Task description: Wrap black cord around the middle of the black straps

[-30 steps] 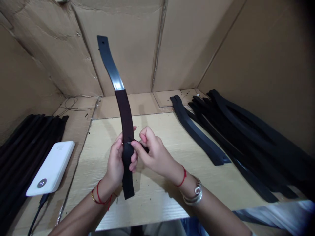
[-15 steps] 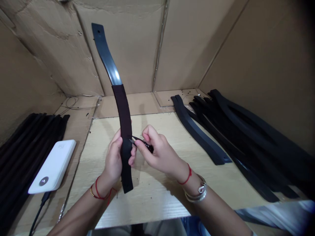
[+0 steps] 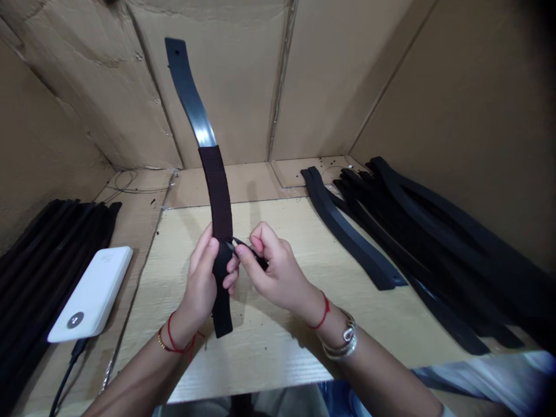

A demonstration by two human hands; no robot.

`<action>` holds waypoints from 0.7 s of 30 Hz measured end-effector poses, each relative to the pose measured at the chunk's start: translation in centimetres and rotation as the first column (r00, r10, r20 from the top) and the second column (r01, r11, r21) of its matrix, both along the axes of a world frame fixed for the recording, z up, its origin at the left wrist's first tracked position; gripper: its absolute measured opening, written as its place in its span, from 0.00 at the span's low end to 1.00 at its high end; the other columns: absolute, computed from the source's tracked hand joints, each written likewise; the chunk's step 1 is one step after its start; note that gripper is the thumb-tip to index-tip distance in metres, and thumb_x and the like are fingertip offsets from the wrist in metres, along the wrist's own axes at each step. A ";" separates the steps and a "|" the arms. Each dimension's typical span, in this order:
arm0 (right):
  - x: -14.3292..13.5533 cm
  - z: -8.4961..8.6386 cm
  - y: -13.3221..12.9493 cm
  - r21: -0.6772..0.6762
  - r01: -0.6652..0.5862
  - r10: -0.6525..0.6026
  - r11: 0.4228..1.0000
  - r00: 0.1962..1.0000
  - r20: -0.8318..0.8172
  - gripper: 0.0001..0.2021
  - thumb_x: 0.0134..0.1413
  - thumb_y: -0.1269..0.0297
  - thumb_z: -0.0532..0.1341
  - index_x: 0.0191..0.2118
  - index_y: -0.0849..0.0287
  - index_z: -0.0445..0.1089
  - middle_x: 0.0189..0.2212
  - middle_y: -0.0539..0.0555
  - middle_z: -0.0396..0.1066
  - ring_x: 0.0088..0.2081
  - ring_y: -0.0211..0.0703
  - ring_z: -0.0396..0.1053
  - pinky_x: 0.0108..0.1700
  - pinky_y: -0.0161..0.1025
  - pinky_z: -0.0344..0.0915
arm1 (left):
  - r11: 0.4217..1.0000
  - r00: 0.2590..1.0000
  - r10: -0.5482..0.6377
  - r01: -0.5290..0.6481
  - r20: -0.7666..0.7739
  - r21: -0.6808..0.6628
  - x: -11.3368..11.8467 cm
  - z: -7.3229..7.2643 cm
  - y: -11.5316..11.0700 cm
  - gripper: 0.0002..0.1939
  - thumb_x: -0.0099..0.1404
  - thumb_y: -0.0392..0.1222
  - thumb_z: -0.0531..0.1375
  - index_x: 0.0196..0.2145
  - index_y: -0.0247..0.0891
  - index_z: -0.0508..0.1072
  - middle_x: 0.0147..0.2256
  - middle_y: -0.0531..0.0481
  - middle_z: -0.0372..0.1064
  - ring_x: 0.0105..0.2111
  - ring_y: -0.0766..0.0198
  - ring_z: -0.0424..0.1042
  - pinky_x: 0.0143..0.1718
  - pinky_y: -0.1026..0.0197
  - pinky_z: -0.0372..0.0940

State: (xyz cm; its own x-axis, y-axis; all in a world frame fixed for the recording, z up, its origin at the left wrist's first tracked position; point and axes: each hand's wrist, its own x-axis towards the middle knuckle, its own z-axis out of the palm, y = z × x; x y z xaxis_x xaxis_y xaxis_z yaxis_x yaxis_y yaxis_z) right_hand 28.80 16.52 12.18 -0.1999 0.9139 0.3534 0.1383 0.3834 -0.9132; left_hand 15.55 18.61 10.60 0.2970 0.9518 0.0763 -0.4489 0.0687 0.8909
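Note:
My left hand (image 3: 203, 269) is wrapped round the lower part of a long, curved black strap-like strip (image 3: 222, 272), which stands almost upright before me. Its upper part is smooth and shiny, with a small hole near the top end. A ribbed dark brown band (image 3: 218, 191) covers its middle. In my right hand (image 3: 280, 266) is a pair of small dark snips (image 3: 243, 248), gripped between thumb and curled fingers. Their pointed tips touch the strip's right edge, just at the lower end of the ribbed band. The fingers partly hide the snips' handles.
A pile of black strips (image 3: 417, 249) lies on the right, with a separate strip (image 3: 347, 237) beside it. More dark strips (image 3: 52, 249) are stacked at left, by a white power bank (image 3: 93, 292) with a cable. Cardboard walls (image 3: 226, 87) enclose the wooden table (image 3: 278, 347).
My right hand and the snips have shifted slightly left, closer against the strip. The strip's lower end has moved up a little. My left hand keeps its hold.

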 end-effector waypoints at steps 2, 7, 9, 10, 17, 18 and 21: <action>-0.2 0.0 -0.1 0.020 0.010 -0.011 1.000 1.000 0.017 0.13 0.64 0.64 0.53 0.31 0.52 0.48 0.25 0.49 0.73 0.24 0.42 0.78 0.20 0.31 0.68 | 1.000 1.000 -0.002 0.002 0.028 0.001 0.0 0.0 0.0 0.24 0.67 0.57 0.52 0.53 0.38 0.64 0.20 0.58 0.61 0.13 0.73 0.56 0.13 0.70 0.56; -0.2 -0.1 -0.2 0.036 0.023 -0.026 0.999 0.996 0.080 0.13 0.64 0.63 0.55 0.30 0.53 0.48 0.22 0.47 0.71 0.25 0.42 0.78 0.18 0.30 0.67 | 1.000 0.997 -0.017 0.018 0.080 -0.008 0.0 -0.1 -0.2 0.21 0.65 0.57 0.54 0.44 0.38 0.70 0.18 0.58 0.61 0.13 0.72 0.57 0.13 0.70 0.55; -0.2 -0.3 -0.2 0.022 0.025 -0.027 0.999 0.997 0.076 0.14 0.64 0.62 0.55 0.30 0.53 0.48 0.24 0.48 0.72 0.24 0.42 0.78 0.19 0.31 0.69 | 1.000 0.995 -0.030 0.030 0.092 -0.005 0.1 -0.2 -0.2 0.19 0.64 0.57 0.55 0.39 0.37 0.71 0.18 0.58 0.61 0.13 0.72 0.57 0.13 0.70 0.55; -0.2 -0.3 -0.2 0.018 0.024 -0.025 1.000 0.997 0.071 0.14 0.64 0.62 0.55 0.30 0.53 0.48 0.24 0.49 0.72 0.24 0.41 0.78 0.19 0.31 0.69 | 0.999 0.995 -0.033 0.034 0.098 -0.008 0.1 -0.2 -0.3 0.18 0.64 0.57 0.55 0.38 0.38 0.71 0.18 0.58 0.61 0.13 0.72 0.57 0.13 0.70 0.55; -0.2 -0.4 -0.2 -0.005 -0.008 0.008 1.000 1.000 0.013 0.14 0.64 0.61 0.54 0.31 0.52 0.47 0.24 0.49 0.72 0.24 0.41 0.78 0.19 0.31 0.71 | 0.999 0.996 -0.030 0.034 0.088 -0.042 0.0 0.0 -0.3 0.20 0.63 0.57 0.56 0.42 0.38 0.69 0.18 0.59 0.61 0.12 0.72 0.56 0.12 0.70 0.54; -0.2 -0.3 -0.2 -0.006 -0.006 0.006 1.000 1.000 0.013 0.14 0.64 0.61 0.54 0.31 0.52 0.47 0.24 0.49 0.72 0.24 0.41 0.77 0.19 0.31 0.71 | 0.999 0.996 -0.031 0.034 0.084 -0.037 0.0 0.0 -0.3 0.20 0.63 0.57 0.55 0.42 0.38 0.69 0.18 0.59 0.62 0.12 0.72 0.56 0.12 0.70 0.54; -0.1 -0.3 -0.2 0.004 0.006 -0.006 1.000 0.999 0.052 0.14 0.64 0.61 0.55 0.30 0.53 0.47 0.24 0.48 0.72 0.25 0.40 0.77 0.20 0.30 0.70 | 0.999 0.995 -0.039 0.040 0.091 -0.015 0.1 0.0 -0.3 0.18 0.64 0.56 0.54 0.41 0.38 0.69 0.17 0.59 0.61 0.12 0.72 0.56 0.12 0.70 0.54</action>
